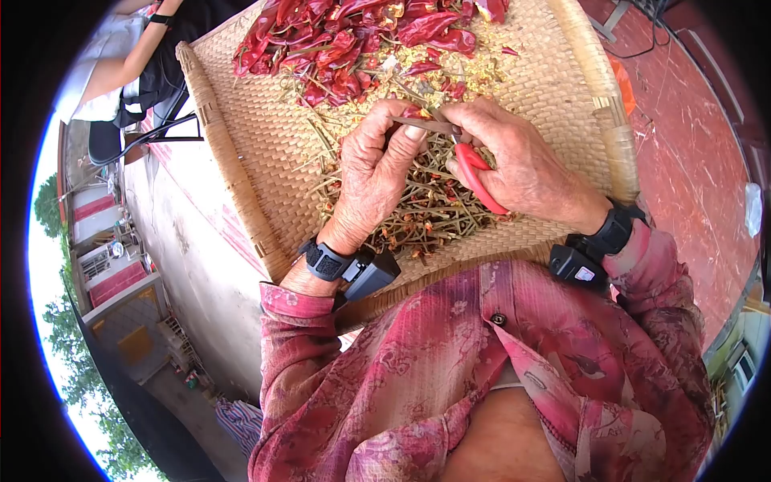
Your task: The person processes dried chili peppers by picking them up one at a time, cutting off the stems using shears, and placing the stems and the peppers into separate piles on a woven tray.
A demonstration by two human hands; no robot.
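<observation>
Sleeves of a pink flowered shirt fill the near edge, each wrist strapped with a black band carrying a small black box. Just past them the left hand curls closed, thumb and fingertips pinching a thin chili stem level over the woven tray. Touching it from the other side, the right hand grips red-handled scissors, fingers wrapped round the handles, with the blades meeting the stem between the two hands. Under both hands lies a heap of cut stems, brown-green and tangled, on the tray's near part. Farther along the weave, pale seeds and flakes are scattered, and beyond those a pile of dried red chilies sits at the far end. At the far left, another person's bare arm shows beside a dark chair.
</observation>
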